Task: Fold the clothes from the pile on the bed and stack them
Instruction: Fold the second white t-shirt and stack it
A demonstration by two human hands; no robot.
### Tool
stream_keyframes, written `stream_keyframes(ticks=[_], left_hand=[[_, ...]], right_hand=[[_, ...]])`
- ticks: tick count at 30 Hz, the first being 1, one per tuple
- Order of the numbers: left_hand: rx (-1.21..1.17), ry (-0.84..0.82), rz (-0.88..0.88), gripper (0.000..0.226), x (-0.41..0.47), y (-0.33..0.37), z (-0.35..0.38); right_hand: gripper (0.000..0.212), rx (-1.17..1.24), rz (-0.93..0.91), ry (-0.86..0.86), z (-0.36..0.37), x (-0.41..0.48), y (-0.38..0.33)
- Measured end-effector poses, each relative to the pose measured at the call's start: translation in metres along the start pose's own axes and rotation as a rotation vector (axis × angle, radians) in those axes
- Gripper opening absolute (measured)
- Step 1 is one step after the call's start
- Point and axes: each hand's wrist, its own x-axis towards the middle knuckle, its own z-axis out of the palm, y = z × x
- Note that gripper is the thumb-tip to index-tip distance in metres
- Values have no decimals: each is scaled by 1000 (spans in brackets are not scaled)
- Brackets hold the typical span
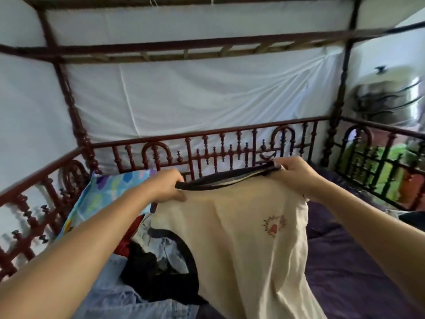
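— Cream T-shirt [241, 238]: where is it, and what is it like?
— Held up at the centre, hanging in soft folds toward 6 o'clock. It is thin matte fabric with a dark ribbed collar [225, 178] stretched in a shallow arc along the top. A small stitched motif [274, 225], a reddish shape ringed by a wreath, sits toward 4 o'clock.
— And the hands?
— The left hand [166, 188], just toward 8 o'clock, pinches the collar's end, fingers curled over it. The right hand [296, 172], at 3 o'clock, grips the other end the same way.
— What lies under it?
— At 7 o'clock is the pile [147, 261]: crumpled black, red and pale blue cloth, with faded denim nearer 6. A pillow [103, 194] printed in bright angular patches leans at 9 o'clock. A smooth purple sheet [345, 272] fills 4 to 5 o'clock.
— Behind?
— A dark red railing [207, 148] of turned wooden spindles and arches, with taut, creased white cloth [184, 100] at 12 o'clock.
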Motion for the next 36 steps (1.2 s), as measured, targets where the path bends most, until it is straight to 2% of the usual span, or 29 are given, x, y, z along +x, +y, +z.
stream_keyframes(ticks=[2, 4, 6, 8, 9, 11, 14, 17, 19, 22, 25, 31, 36], left_hand=[[-121, 53, 11, 33, 8, -2, -6], [-383, 66, 76, 36, 15, 6, -14], [-670, 122, 149, 26, 27, 21, -18], [-746, 242, 198, 24, 42, 39, -22], [-697, 299, 233, 24, 51, 45, -24], [-582, 348, 312, 38, 62, 57, -32], [-503, 305, 403, 54, 74, 68, -52], [-433, 106, 452, 31, 89, 69, -70], [-277, 21, 465, 37, 107, 68, -76], [-129, 34, 422, 27, 143, 66, -74], [-122, 87, 399, 22, 186, 66, -64], [-133, 122, 327, 15, 269, 94, 13], [-72, 75, 229, 25, 325, 151, 126]], right_hand=[[31, -36, 27, -38, -35, -3, -10], [52, -145, 56, 11, -63, -3, -16], [51, -244, 21, 138, -82, -4, -23], [49, -237, -19, 274, -96, -4, -26], [50, -219, -33, 339, -102, -5, -25], [49, -232, -45, 455, -113, -6, -21], [35, -289, -66, 525, -122, -12, -16], [29, -375, -23, 480, -122, -24, -13], [29, -380, 21, 430, -116, -32, -11], [41, -370, 68, 368, -101, -39, -4], [41, -311, 115, 347, -88, -41, 12], [39, -180, 199, 361, -72, -42, 90], [42, -101, 400, 395, -83, -63, 208]])
